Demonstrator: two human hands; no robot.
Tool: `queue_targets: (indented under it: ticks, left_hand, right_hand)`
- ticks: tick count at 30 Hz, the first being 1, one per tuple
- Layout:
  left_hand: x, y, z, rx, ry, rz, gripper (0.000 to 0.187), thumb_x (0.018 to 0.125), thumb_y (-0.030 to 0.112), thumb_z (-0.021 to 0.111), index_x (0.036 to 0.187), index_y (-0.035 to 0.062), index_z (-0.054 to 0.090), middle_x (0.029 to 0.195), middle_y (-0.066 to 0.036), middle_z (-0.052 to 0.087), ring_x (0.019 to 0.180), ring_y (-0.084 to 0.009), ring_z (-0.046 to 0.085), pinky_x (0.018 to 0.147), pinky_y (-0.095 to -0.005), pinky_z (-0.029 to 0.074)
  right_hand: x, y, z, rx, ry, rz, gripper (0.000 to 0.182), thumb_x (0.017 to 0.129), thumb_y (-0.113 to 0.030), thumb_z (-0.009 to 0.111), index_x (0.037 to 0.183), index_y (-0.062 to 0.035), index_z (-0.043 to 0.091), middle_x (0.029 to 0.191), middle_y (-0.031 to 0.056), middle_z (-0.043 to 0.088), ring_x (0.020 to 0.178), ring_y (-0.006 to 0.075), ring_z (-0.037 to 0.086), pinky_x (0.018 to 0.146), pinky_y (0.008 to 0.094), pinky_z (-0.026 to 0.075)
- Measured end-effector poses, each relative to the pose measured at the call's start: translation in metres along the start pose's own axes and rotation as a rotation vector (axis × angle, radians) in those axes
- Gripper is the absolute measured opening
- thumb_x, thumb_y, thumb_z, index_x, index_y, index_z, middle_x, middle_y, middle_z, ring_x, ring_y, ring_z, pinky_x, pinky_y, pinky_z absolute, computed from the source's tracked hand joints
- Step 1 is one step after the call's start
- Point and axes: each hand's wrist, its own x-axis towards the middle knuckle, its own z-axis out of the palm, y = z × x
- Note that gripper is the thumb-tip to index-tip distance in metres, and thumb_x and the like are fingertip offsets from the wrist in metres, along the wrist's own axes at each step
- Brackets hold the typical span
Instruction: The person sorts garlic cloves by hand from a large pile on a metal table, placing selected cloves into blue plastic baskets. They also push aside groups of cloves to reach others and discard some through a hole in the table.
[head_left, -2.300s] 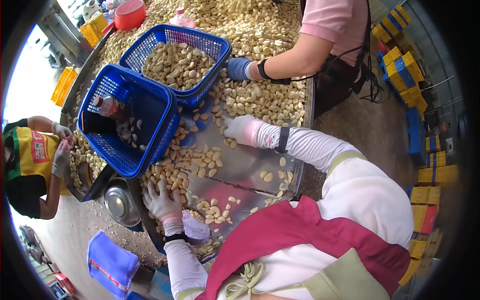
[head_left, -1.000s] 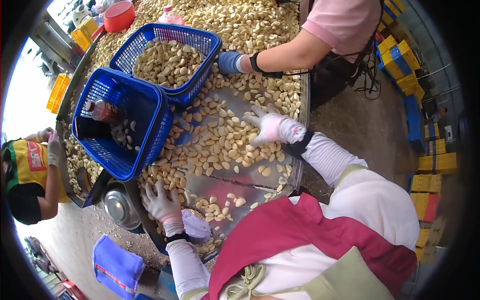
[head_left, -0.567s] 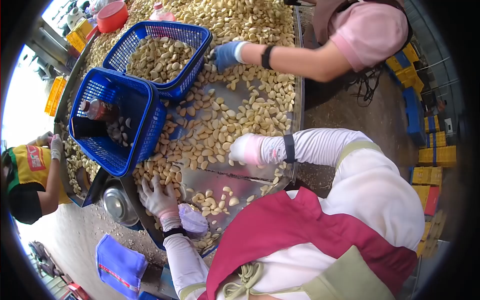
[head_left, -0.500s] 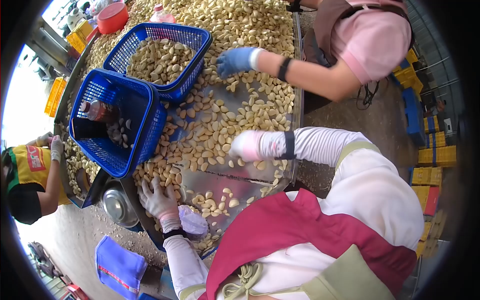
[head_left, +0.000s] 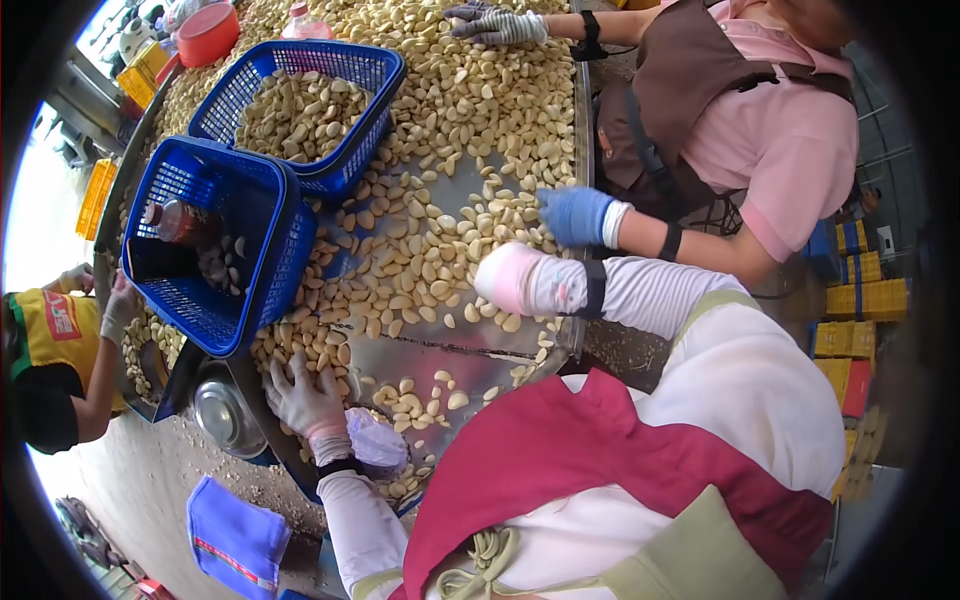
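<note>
Pale, bean-shaped pieces (head_left: 420,240) lie loose over the metal table (head_left: 420,365). My left hand (head_left: 308,400), in a whitish glove, rests with spread fingers on pieces at the table's near left edge, beside a clear plastic bag (head_left: 376,442). My right hand (head_left: 507,278), also gloved, is over the pieces near the right edge; its fingers are hidden. Left of the middle stands a blue basket (head_left: 275,255) holding a bottle (head_left: 182,222) and a few pieces. Behind it, another blue basket (head_left: 345,165) holds many pieces.
A co-worker in pink (head_left: 800,150) leans in from the right, with a blue-gloved hand (head_left: 580,216) close beyond my right hand. Another person (head_left: 60,340) works at the far left. A metal bowl (head_left: 230,415) and a red basin (head_left: 208,34) are by the table's left side.
My right hand has shifted slightly right and up. The co-worker's blue-gloved hand has come nearer to it, and their other gloved hand now shows at the top. My left hand stays at the edge.
</note>
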Motion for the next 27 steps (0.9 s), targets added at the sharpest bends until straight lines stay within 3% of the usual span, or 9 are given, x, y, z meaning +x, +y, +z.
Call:
queue_targets:
  ticks: [4, 10, 11, 17, 21, 24, 25, 26, 27]
  left_hand:
    - [0.000, 0.003, -0.003, -0.007, -0.002, -0.009, 0.050, 0.082, 0.040, 0.072, 0.128, 0.0209, 0.066, 0.144, -0.019, 0.053, 0.128, -0.0468, 0.050, 0.111, -0.0565, 0.039]
    - [0.000, 0.000, 0.000, -0.007, -0.002, -0.004, 0.050, 0.082, 0.040, 0.072, 0.128, 0.0205, 0.066, 0.144, -0.020, 0.053, 0.129, -0.0469, 0.049, 0.112, -0.0561, 0.038]
    - [0.001, 0.000, -0.001, -0.011, -0.001, 0.005, 0.050, 0.082, 0.040, 0.072, 0.128, 0.0205, 0.066, 0.144, -0.020, 0.053, 0.129, -0.0469, 0.049, 0.112, -0.0561, 0.038]
    - [0.001, 0.003, -0.008, -0.002, -0.058, -0.029, 0.052, 0.084, 0.042, 0.069, 0.131, 0.0210, 0.067, 0.146, -0.018, 0.052, 0.131, -0.0439, 0.048, 0.112, -0.0539, 0.037]
    - [0.000, 0.001, -0.006, -0.030, -0.019, -0.024, 0.050, 0.082, 0.044, 0.070, 0.126, 0.0197, 0.070, 0.143, -0.020, 0.054, 0.130, -0.0446, 0.049, 0.112, -0.0554, 0.037]
    - [0.000, 0.001, -0.006, -0.022, -0.019, -0.020, 0.051, 0.082, 0.043, 0.070, 0.126, 0.0198, 0.069, 0.143, -0.019, 0.054, 0.130, -0.0438, 0.049, 0.112, -0.0553, 0.038]
    - [-0.001, 0.001, -0.007, -0.021, -0.013, -0.006, 0.050, 0.082, 0.043, 0.070, 0.126, 0.0195, 0.068, 0.143, -0.019, 0.054, 0.130, -0.0431, 0.049, 0.112, -0.0554, 0.038]
    - [-0.004, -0.001, -0.007, -0.023, -0.017, -0.001, 0.050, 0.082, 0.043, 0.070, 0.126, 0.0195, 0.068, 0.143, -0.019, 0.054, 0.130, -0.0431, 0.049, 0.112, -0.0554, 0.038]
    - [-0.003, -0.001, -0.007, -0.026, -0.024, -0.002, 0.050, 0.082, 0.043, 0.069, 0.126, 0.0192, 0.068, 0.143, -0.019, 0.054, 0.130, -0.0434, 0.049, 0.112, -0.0555, 0.037]
  right_hand:
    - [0.013, -0.017, 0.030, 0.507, -0.127, 0.121, 0.014, 0.076, -0.013, 0.074, 0.089, -0.0074, 0.078, 0.085, 0.0098, 0.076, 0.079, 0.0288, 0.075, 0.065, 0.0429, 0.060]
    - [0.007, -0.037, 0.017, 0.071, 0.045, -0.033, 0.021, 0.080, -0.010, 0.069, 0.100, -0.0065, 0.076, 0.090, 0.0076, 0.075, 0.082, 0.0262, 0.075, 0.066, 0.0417, 0.059]
    - [0.017, -0.036, 0.011, 0.682, -0.236, 0.237, 0.028, 0.083, -0.007, 0.065, 0.110, -0.0064, 0.072, 0.094, 0.0101, 0.074, 0.086, 0.0284, 0.074, 0.072, 0.0407, 0.058]
    - [0.002, -0.036, 0.010, 0.230, 0.055, -0.068, 0.032, 0.086, -0.006, 0.062, 0.118, -0.0078, 0.068, 0.098, 0.0126, 0.073, 0.090, 0.0320, 0.073, 0.078, 0.0417, 0.056]
    - [0.012, -0.041, 0.023, 0.672, -0.062, 0.182, 0.032, 0.088, -0.010, 0.062, 0.120, -0.0091, 0.065, 0.102, 0.0149, 0.072, 0.093, 0.0339, 0.072, 0.079, 0.0442, 0.055]
    - [0.000, -0.051, 0.010, 0.390, -0.021, 0.131, 0.033, 0.087, -0.006, 0.061, 0.119, -0.0087, 0.065, 0.099, 0.0138, 0.072, 0.095, 0.0332, 0.071, 0.079, 0.0426, 0.055]
    - [-0.015, -0.055, -0.001, 0.940, -0.098, 0.292, 0.027, 0.086, -0.005, 0.062, 0.112, -0.0064, 0.067, 0.095, 0.0116, 0.073, 0.085, 0.0292, 0.073, 0.070, 0.0399, 0.057]
    - [0.021, -0.036, 0.022, 0.214, 0.016, 0.050, 0.021, 0.085, -0.008, 0.064, 0.105, -0.0035, 0.068, 0.092, 0.0094, 0.074, 0.070, 0.0232, 0.073, 0.060, 0.0366, 0.057]
    - [0.013, -0.033, 0.003, 0.342, -0.042, 0.090, 0.020, 0.085, -0.010, 0.065, 0.103, -0.0030, 0.069, 0.092, 0.0102, 0.074, 0.070, 0.0211, 0.073, 0.060, 0.0349, 0.057]
